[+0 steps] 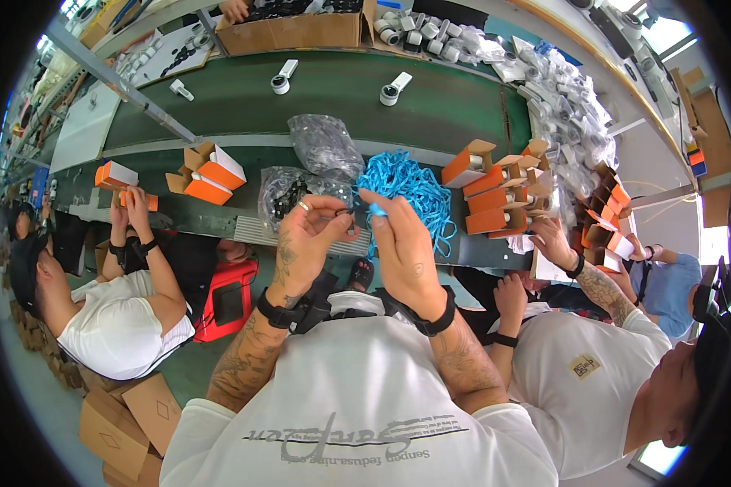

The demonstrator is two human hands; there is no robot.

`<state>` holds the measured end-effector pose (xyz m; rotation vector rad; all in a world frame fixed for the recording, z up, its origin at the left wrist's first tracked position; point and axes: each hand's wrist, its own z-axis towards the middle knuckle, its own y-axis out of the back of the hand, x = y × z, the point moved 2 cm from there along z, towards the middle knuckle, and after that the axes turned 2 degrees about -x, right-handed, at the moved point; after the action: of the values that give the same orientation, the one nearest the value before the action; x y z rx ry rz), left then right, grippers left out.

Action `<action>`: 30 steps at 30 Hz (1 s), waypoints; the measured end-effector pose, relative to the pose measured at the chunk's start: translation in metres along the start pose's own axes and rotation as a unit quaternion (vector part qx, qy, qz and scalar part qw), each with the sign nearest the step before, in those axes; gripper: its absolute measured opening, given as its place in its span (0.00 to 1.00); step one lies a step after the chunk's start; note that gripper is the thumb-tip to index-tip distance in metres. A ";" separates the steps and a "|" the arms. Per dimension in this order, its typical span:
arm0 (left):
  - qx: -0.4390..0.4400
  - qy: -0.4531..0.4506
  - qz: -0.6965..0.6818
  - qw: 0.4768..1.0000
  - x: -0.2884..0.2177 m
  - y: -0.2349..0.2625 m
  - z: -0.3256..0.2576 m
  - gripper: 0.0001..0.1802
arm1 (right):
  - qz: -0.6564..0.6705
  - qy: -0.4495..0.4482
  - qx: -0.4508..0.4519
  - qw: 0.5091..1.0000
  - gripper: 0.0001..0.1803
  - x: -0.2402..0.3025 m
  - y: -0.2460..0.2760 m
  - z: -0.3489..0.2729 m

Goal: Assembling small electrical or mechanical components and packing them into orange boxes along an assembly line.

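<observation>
My left hand [307,243] is closed in a pinch on a small black piece [351,213], too small to name. Close beside it, my right hand [407,253] grips a bit of blue lanyard [377,209] between thumb and fingers. Whether the two pieces are joined cannot be made out. Just beyond my right hand lies a tangled heap of blue lanyards [410,183]. Past my left hand sit a clear plastic bag with black parts [288,193] and a second, greyish plastic bag [325,144].
Open orange-and-white boxes [211,174] stand left, with more boxes [491,199] right. Two white handheld devices [281,84] [391,93] lie on the green belt [341,105]. Bagged white devices [572,105] pile up at the right. Co-workers [114,308] [592,381] sit on both sides.
</observation>
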<state>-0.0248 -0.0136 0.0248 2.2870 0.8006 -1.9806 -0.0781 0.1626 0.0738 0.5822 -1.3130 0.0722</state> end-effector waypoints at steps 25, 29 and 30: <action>0.047 0.023 -0.087 0.995 -0.025 0.004 -0.014 0.09 | 0.127 -0.100 0.082 0.983 0.12 -0.045 -0.010 -0.007; 0.110 0.089 0.169 0.975 -0.034 0.010 -0.024 0.10 | 0.043 -0.045 0.145 0.987 0.11 -0.039 0.010 0.016; 0.086 0.065 0.218 0.970 -0.028 0.016 -0.026 0.10 | 0.006 -0.035 0.138 0.990 0.12 -0.030 0.015 0.019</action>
<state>0.0030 -0.0290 0.0514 2.4344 0.1048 -1.7706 -0.1090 0.1747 0.0538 0.8185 -1.3858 0.2474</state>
